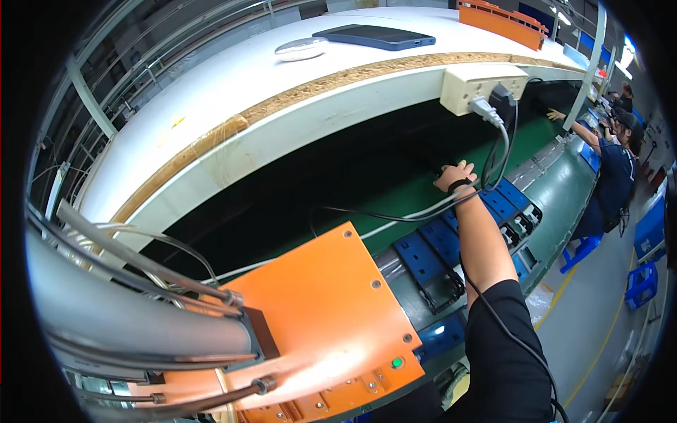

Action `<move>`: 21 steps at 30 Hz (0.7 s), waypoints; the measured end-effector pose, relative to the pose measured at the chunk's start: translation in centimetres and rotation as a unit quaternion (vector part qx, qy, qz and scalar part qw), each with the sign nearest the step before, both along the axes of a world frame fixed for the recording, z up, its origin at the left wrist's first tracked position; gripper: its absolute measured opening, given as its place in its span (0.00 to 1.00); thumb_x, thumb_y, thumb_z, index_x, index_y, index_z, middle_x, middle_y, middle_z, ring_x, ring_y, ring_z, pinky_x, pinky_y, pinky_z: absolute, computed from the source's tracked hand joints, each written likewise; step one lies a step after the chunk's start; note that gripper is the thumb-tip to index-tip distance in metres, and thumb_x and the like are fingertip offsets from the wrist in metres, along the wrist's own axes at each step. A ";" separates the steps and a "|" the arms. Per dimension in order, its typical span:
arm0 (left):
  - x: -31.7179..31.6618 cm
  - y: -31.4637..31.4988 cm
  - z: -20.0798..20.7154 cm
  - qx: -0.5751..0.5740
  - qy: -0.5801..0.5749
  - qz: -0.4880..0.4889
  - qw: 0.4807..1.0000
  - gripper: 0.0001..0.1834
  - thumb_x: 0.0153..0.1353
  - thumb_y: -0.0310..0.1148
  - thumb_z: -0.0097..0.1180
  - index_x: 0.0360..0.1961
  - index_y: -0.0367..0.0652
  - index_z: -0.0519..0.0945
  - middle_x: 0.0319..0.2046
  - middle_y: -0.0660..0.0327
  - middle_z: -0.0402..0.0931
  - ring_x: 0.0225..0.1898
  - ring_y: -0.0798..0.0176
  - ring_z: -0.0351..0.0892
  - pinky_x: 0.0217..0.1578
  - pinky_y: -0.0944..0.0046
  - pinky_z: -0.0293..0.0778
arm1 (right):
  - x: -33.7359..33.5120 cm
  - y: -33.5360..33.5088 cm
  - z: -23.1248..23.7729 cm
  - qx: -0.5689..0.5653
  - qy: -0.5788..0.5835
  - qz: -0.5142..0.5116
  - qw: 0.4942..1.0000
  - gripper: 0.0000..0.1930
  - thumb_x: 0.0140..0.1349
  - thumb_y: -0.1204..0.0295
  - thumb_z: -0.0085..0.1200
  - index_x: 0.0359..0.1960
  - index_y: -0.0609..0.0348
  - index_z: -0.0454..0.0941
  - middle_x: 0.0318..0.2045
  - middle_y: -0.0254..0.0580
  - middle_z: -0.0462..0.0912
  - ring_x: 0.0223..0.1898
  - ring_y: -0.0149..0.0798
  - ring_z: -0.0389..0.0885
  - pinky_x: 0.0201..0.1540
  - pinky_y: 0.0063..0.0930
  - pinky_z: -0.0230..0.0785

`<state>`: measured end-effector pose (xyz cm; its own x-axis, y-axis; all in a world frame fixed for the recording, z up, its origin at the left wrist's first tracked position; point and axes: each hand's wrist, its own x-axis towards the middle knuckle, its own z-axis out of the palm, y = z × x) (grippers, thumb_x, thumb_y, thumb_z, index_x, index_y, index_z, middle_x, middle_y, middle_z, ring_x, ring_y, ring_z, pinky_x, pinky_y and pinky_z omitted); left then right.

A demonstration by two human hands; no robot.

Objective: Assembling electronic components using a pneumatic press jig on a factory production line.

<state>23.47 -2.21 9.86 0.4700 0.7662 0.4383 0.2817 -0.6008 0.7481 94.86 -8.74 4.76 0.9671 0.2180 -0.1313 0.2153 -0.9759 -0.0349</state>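
Observation:
My right hand (pixel 455 178) reaches far forward over the green belt (pixel 405 202), below the shelf. A dark band circles its wrist. The fingers are curled, and a small dark thing shows at the fingertips against the black background; its kind cannot be made out. Under and beside my forearm stand several blue fixtures (pixel 416 255) with black and metal parts on them. A grey cable and a black cable pass close to the wrist. My left hand is outside the picture.
An orange machine plate (pixel 328 282) with a green button and grey cylinder (pixel 141 303) fills the lower left. Above, a white shelf (pixel 211 92) holds a phone (pixel 377 37), a white oval thing (pixel 302 48) and an orange rack (pixel 501 25). A power strip (pixel 482 86) hangs from its edge. Co-workers sit right.

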 end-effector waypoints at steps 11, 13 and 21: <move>-4.6 1.2 -6.5 -0.040 -0.075 0.046 0.995 0.42 0.67 0.53 0.52 0.63 0.22 0.61 0.56 0.42 0.72 0.56 0.47 0.75 0.57 0.49 0.71 | -2.2 0.2 1.3 0.254 -0.013 0.099 0.962 0.23 0.48 0.53 0.66 0.38 0.61 0.84 0.38 0.55 0.85 0.44 0.54 0.84 0.49 0.41 0.77; -3.5 0.7 -5.6 -0.052 -0.165 0.029 0.984 0.38 0.66 0.52 0.54 0.61 0.24 0.64 0.55 0.40 0.72 0.50 0.45 0.78 0.53 0.45 0.73 | -3.3 -1.8 2.2 0.346 -0.005 0.071 0.936 0.22 0.48 0.54 0.67 0.33 0.62 0.83 0.34 0.51 0.86 0.39 0.48 0.85 0.44 0.38 0.76; -4.0 0.9 -5.1 0.155 -0.139 0.038 0.977 0.25 0.66 0.39 0.49 0.59 0.36 0.69 0.63 0.45 0.59 0.68 0.43 0.58 0.65 0.46 0.59 | -8.5 -23.1 7.0 0.498 0.145 -0.211 0.828 0.28 0.52 0.46 0.65 0.37 0.62 0.80 0.28 0.39 0.79 0.23 0.36 0.78 0.23 0.31 0.75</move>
<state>19.43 -1.31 4.72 0.2466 0.6043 0.7577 0.1460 -0.7961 0.5873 86.40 -31.80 11.74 0.9441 0.0086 -0.3296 -0.2961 -0.4179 -0.8589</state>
